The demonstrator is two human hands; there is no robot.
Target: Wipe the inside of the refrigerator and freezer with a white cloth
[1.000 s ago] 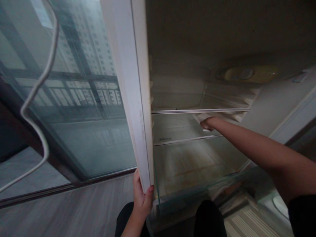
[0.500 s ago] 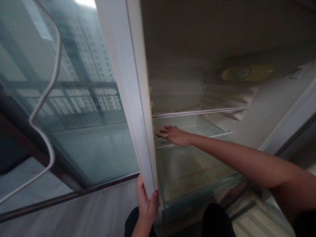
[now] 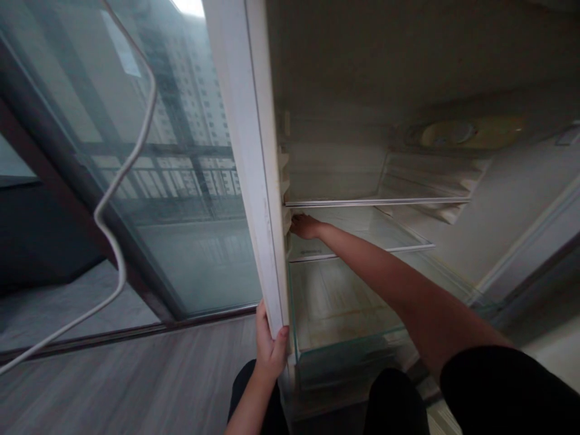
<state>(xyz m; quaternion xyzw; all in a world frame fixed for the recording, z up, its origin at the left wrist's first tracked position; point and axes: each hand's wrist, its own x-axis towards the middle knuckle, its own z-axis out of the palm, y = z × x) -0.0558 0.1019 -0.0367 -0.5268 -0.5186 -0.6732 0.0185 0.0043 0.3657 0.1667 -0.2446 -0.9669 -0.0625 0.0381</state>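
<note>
Rm w/ grey wood-grain floor (image 3: 194, 362), planks streaky & matte; behind, a lg glass sliding door (image 3: 208, 266), dark-framed, smooth & hazy. Thru it: pale high-rise (image 3: 194, 90) w/ rows of sm. windows, plus thin upright bars of a dark railing (image 3: 176, 182).

Biggest item up close is the open fridge (image 3: 335, 78), interior off-white molded plastic, dim at top, a bit yellowed. Its side panel (image 3: 254, 151) is a long, flat white strip w/ a dark seam & a cream inner edge. Lower glass shelf (image 3: 344, 302): clear sheet w/ greenish edges, brownish marks showing thru. Upper shelf (image 3: 376, 202): thin, pale straight front rim. Middle shelf (image 3: 385, 232) sits btwn those two, clear w/ white trim, approx. rectangular.

Person's black-clothed knees (image 3: 394, 402) at bottom; black sleeve (image 3: 507, 386) on R arm. White cable (image 3: 120, 172), smooth & rounded, hangs in a wavy kink at L. Housing (image 3: 471, 131) on fridge wall: yellowish elongated oval w/ a round, paler knob.

L hand (image 3: 272, 350) is closed on the lower end of the side panel, thumb on the inner side, fingers round the outer. R hand (image 3: 306, 225) is inside the fridge at the L end of the middle shelf, by the molded side ribs (image 3: 285, 172); fingers partly hidden & blurred, so can't tell how wide they are or if they hold anything.
</note>
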